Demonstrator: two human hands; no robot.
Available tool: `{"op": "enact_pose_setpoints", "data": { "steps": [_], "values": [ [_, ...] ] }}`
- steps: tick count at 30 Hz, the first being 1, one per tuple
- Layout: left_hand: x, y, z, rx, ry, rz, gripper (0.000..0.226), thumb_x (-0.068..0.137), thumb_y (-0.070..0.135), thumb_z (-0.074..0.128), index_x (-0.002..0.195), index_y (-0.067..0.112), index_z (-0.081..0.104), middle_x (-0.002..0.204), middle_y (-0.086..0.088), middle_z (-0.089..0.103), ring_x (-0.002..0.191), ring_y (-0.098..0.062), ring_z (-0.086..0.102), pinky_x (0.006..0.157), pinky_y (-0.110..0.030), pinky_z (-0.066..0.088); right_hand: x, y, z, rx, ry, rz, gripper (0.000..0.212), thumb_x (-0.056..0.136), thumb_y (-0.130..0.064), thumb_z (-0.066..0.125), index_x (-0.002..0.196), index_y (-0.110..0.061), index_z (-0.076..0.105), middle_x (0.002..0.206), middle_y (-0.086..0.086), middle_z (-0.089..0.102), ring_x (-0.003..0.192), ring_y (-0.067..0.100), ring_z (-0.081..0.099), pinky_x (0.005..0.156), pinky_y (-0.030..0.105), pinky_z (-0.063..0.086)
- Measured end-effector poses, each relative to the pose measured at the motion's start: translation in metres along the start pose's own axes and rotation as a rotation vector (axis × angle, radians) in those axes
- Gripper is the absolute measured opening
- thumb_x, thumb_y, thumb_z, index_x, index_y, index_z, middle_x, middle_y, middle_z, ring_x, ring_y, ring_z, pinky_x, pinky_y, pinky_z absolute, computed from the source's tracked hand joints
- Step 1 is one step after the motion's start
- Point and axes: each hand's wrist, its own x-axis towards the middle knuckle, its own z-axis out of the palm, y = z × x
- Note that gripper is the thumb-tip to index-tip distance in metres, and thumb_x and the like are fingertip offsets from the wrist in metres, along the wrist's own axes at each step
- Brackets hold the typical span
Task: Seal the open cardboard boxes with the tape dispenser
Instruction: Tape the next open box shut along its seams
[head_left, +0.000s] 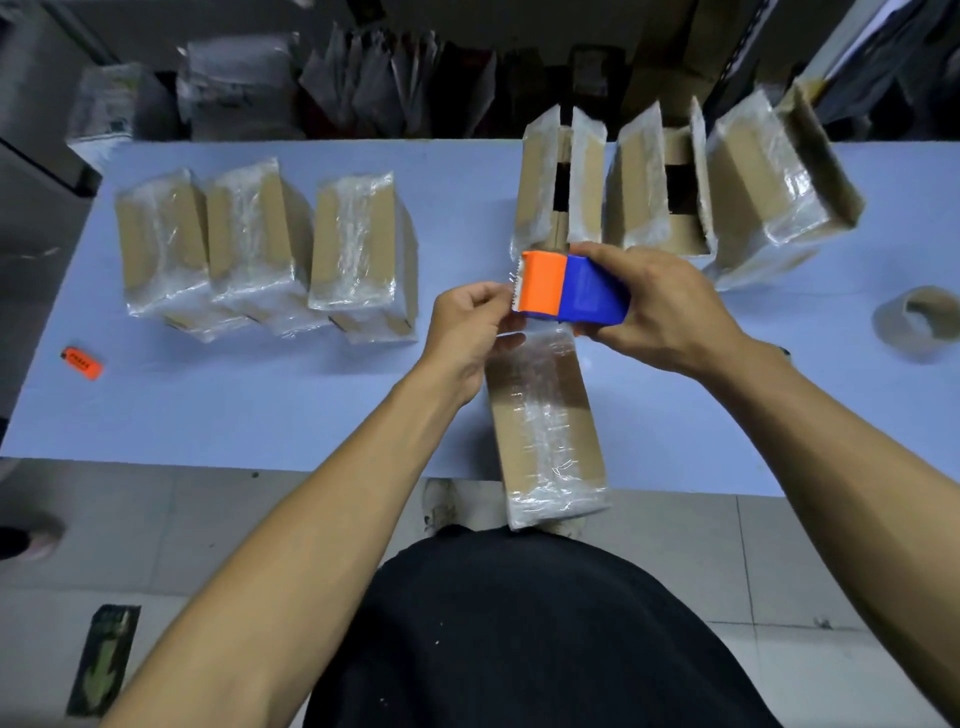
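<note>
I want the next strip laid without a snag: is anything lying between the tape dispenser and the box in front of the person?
Nothing visible does. The right hand holds the tape dispenser just above the far end of the box; only the left hand, pinching at the toothed edge, is there.

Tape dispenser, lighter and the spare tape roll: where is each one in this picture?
Tape dispenser (571, 288): head view, on its blue body, gripped by the right hand (670, 306).
Lighter (82, 362): head view, middle of its orange case.
Tape roll (917, 322): head view, on its outer rim.
</note>
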Motion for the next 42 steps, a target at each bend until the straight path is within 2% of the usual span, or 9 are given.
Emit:
{"op": "enact_pose_setpoints", "data": {
  "steps": [5,10,18,25,28,31,35,38,42],
  "values": [
    [-0.003,-0.011,-0.002,0.020,0.173,0.070,0.019,0.097,0.005,0.060,0.080,0.012,0.065,0.068,-0.001,0.059,0.049,-0.003,0.052,0.056,-0.023,0.056,0.001,0.008,-0.001,-0.032,-0.083,-0.064,0.071,0.076,-0.039,0.075,0.140,-0.027,0.045,0.103,0.009,0.066,0.090,0.032,0.059,0.071,0.041,0.051],
    [-0.006,-0.023,-0.055,-0.088,0.382,-0.046,0.015,0.098,0.007,0.059,0.084,0.012,0.063,0.074,-0.003,0.055,0.055,-0.010,0.047,0.058,-0.029,0.058,-0.017,0.052,-0.009,-0.097,-0.156,0.038,0.066,0.075,-0.045,0.077,0.133,-0.034,0.047,0.098,0.004,0.062,0.091,0.028,0.056,0.072,0.038,0.049],
    [0.013,-0.061,-0.058,-0.069,0.408,-0.148,0.013,0.097,0.008,0.060,0.086,0.014,0.065,0.081,-0.004,0.060,0.055,-0.013,0.045,0.061,-0.029,0.056,-0.021,0.079,0.018,-0.056,-0.209,0.168,0.055,0.074,-0.037,0.079,0.123,-0.028,0.055,0.096,0.001,0.060,0.088,0.027,0.053,0.066,0.035,0.045],
    [0.025,-0.100,-0.017,-0.144,0.415,-0.387,0.018,0.087,0.004,0.065,0.073,0.016,0.068,0.069,-0.005,0.065,0.055,-0.020,0.050,0.056,-0.024,0.047,-0.025,0.072,0.040,0.104,-0.239,0.268,0.047,0.075,-0.034,0.079,0.114,-0.022,0.055,0.092,-0.003,0.060,0.079,0.026,0.053,0.065,0.035,0.044],
    [0.027,-0.101,-0.010,-0.214,0.378,-0.509,0.018,0.081,0.011,0.074,0.067,0.012,0.063,0.064,-0.006,0.064,0.062,-0.022,0.056,0.064,-0.031,0.053,-0.034,0.073,0.046,0.157,-0.237,0.351,0.042,0.075,-0.033,0.077,0.107,-0.021,0.053,0.088,-0.001,0.062,0.076,0.028,0.056,0.065,0.038,0.048],
    [0.028,-0.106,-0.018,-0.198,0.360,-0.598,0.025,0.076,0.021,0.084,0.087,0.008,0.067,0.086,-0.011,0.074,0.076,-0.027,0.069,0.079,-0.046,0.061,-0.037,0.071,0.049,0.198,-0.236,0.348,0.044,0.075,-0.038,0.075,0.110,-0.021,0.053,0.088,-0.001,0.062,0.075,0.027,0.056,0.063,0.034,0.045],
    [0.020,-0.103,-0.015,-0.054,0.440,-0.393,0.034,0.097,0.041,0.060,0.080,0.012,0.059,0.081,-0.008,0.062,0.070,-0.020,0.055,0.068,-0.033,0.049,-0.037,0.070,0.049,0.208,-0.251,0.338,0.046,0.076,-0.037,0.077,0.111,-0.020,0.053,0.090,0.000,0.063,0.075,0.027,0.056,0.064,0.034,0.044],
    [0.013,-0.089,-0.004,0.080,0.243,-0.214,0.061,0.079,0.079,0.050,0.085,0.019,0.055,0.091,0.004,0.064,0.080,-0.016,0.060,0.080,-0.032,0.048,-0.039,0.068,0.050,0.223,-0.251,0.328,0.047,0.076,-0.041,0.076,0.111,-0.021,0.052,0.090,-0.002,0.062,0.075,0.026,0.056,0.062,0.031,0.040],
    [0.009,-0.088,-0.011,0.378,0.181,-0.074,0.072,0.067,0.079,0.061,0.115,0.026,0.063,0.112,0.007,0.071,0.103,-0.015,0.068,0.097,-0.043,0.054,-0.041,0.055,0.056,0.255,-0.265,0.314,0.044,0.078,-0.039,0.077,0.109,-0.024,0.049,0.087,-0.003,0.061,0.074,0.024,0.058,0.062,0.034,0.045]
  ]
}}
